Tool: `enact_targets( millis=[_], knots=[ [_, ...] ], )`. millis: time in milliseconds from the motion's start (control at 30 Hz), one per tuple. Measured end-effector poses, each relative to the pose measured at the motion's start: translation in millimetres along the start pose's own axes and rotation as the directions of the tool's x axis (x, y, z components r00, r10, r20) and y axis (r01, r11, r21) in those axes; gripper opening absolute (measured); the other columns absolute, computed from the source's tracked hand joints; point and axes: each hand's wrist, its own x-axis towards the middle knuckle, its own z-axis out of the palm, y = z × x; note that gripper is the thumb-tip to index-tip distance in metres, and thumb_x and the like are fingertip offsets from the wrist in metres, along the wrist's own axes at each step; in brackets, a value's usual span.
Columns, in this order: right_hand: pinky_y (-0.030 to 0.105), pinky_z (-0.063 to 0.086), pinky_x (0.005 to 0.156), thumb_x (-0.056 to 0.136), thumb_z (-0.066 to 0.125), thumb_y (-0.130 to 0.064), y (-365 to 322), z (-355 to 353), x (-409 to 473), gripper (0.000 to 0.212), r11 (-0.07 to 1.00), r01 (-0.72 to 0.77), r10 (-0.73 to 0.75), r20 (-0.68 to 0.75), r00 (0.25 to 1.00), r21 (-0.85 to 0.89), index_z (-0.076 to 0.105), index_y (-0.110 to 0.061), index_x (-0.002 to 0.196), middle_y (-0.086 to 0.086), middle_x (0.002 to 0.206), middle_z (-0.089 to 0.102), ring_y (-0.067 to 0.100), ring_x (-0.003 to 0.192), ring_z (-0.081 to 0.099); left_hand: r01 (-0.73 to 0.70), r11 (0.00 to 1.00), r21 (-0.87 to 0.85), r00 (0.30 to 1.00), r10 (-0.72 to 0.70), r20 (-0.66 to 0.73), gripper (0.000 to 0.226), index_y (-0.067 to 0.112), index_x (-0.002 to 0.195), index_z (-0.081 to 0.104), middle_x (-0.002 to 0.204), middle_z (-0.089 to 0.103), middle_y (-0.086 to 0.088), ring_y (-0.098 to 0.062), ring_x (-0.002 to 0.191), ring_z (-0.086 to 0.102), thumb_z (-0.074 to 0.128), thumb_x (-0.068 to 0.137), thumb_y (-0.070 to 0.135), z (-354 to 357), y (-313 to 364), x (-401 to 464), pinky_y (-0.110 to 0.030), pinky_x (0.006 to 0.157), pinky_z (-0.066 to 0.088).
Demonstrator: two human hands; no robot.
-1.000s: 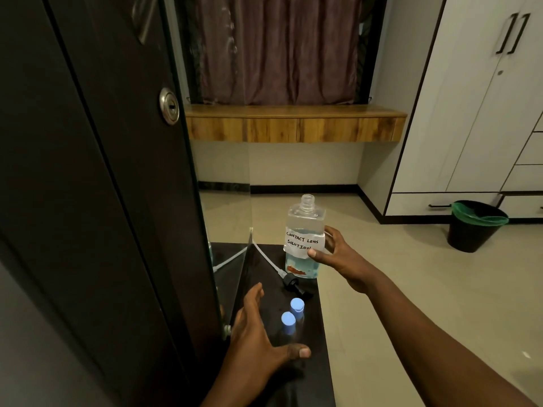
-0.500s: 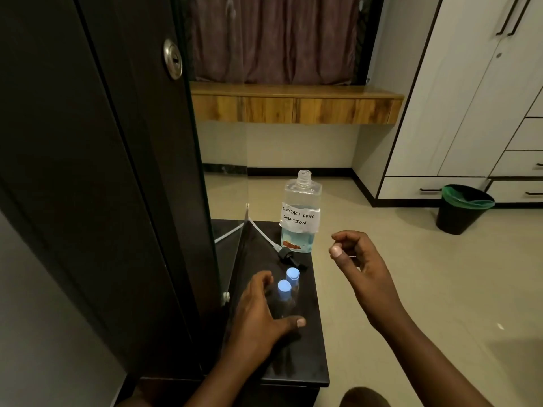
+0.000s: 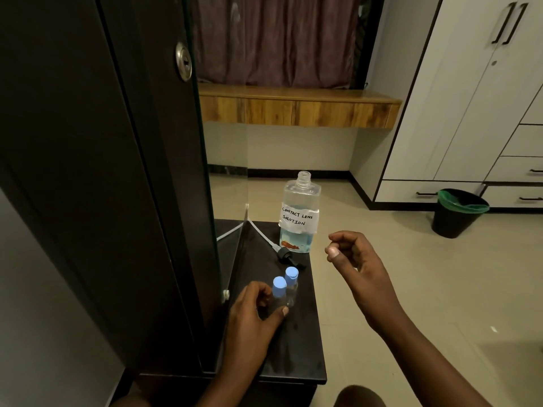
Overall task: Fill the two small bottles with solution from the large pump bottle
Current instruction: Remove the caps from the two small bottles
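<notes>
Now small bottles [image 3: 283,290] at left hand [image 3: 252,321], right hand [image 3: 357,268] apart.

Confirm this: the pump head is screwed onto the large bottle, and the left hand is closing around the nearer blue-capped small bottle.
Not quite. In the head view the pump head lies on the dark table beside the large bottle, whose neck is open. The left hand is indeed closing around the nearer small bottle.

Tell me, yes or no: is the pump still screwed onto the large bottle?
No: the large bottle stands open-necked, and the pump lies on the table beside it.
</notes>
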Motion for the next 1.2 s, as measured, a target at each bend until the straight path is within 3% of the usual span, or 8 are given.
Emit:
enact_targets(
  millis=[133,233,400,767,900,1000,1100,1200],
  knots=[
    [0.027,0.051,0.073,0.092,0.058,-0.033,-20,5,-2,0.014,0.984,0.153,-0.151,0.023,0.988,-0.088,0.061,-0.032,0.105,-0.017,0.098,0.064,0.012,0.090,0.060,-0.111,0.993,-0.044,0.990,0.106,-0.096,0.026,0.028,0.098,0.058,0.099,0.059,0.013,-0.003,0.094,0.059,0.077,0.079,0.026,-13,24,-5,-0.014,0.079,0.050],
    [0.017,0.044,0.064,0.090,0.052,-0.054,-49,11,-1,0.029,0.947,0.273,-0.247,0.161,0.956,-0.170,0.060,-0.032,0.105,-0.016,0.093,0.060,0.007,0.083,0.056,-0.152,0.988,-0.038,0.983,0.147,-0.113,0.031,0.030,0.106,0.057,0.104,0.056,0.018,0.003,0.102,0.055,0.074,0.081,0.033,-23,47,-5,-0.004,0.081,0.044],
    [0.023,0.043,0.063,0.087,0.036,-0.071,-79,23,6,0.041,0.698,0.463,-0.264,0.405,0.875,-0.546,0.050,-0.034,0.097,-0.018,0.087,0.058,0.004,0.075,0.051,-0.207,0.976,-0.068,0.975,0.200,-0.096,0.039,0.031,0.108,0.056,0.106,0.054,0.018,0.003,0.101,0.055,0.076,0.079,0.016,-31,72,-3,-0.005,0.077,0.047],
    [0.021,0.038,0.056,0.089,0.052,-0.057,-110,4,38,0.029,0.736,0.448,-0.244,0.418,0.875,-0.507,0.051,-0.030,0.099,-0.012,0.076,0.054,0.005,0.066,0.052,-0.257,0.956,-0.142,0.953,0.227,-0.200,0.034,0.027,0.110,0.063,0.103,0.063,0.013,-0.002,0.097,0.061,0.072,0.078,0.033,-37,96,16,-0.010,0.078,0.048],
    [0.017,0.044,0.070,0.095,0.055,-0.036,-121,-7,54,0.014,0.820,0.445,-0.212,0.532,0.820,-0.360,0.057,-0.036,0.109,-0.018,0.103,0.057,-0.001,0.090,0.054,-0.231,0.957,-0.177,0.964,0.200,-0.176,0.030,0.023,0.117,0.063,0.108,0.065,0.008,-0.006,0.101,0.063,0.066,0.089,0.031,-36,99,25,-0.020,0.086,0.056],
    [0.023,0.052,0.082,0.097,0.053,-0.021,-130,-15,62,0.028,0.830,0.468,-0.199,0.625,0.755,-0.302,0.058,-0.038,0.117,-0.023,0.114,0.055,0.001,0.104,0.054,-0.195,0.952,-0.234,0.975,0.162,-0.153,0.030,0.022,0.119,0.061,0.105,0.067,0.006,-0.007,0.099,0.065,0.058,0.093,0.037,-36,98,27,-0.030,0.087,0.058],
    [0.018,0.053,0.084,0.092,0.060,-0.036,-136,-18,60,0.043,0.873,0.426,-0.166,0.678,0.717,-0.237,0.046,-0.046,0.131,-0.028,0.124,0.049,-0.005,0.109,0.052,-0.188,0.950,-0.249,0.979,0.160,-0.127,0.030,0.028,0.125,0.054,0.108,0.065,0.010,-0.002,0.097,0.065,0.053,0.096,0.036,-38,102,24,-0.021,0.082,0.057],
    [0.017,0.051,0.076,0.083,0.057,-0.057,-135,-12,56,0.053,0.842,0.434,-0.160,0.619,0.769,-0.320,0.044,-0.039,0.131,-0.021,0.123,0.049,-0.003,0.106,0.052,-0.194,0.945,-0.264,0.980,0.175,-0.095,0.030,0.034,0.125,0.050,0.107,0.064,0.012,-0.002,0.097,0.064,0.052,0.095,0.039,-38,107,20,-0.018,0.078,0.053]
  ],
)
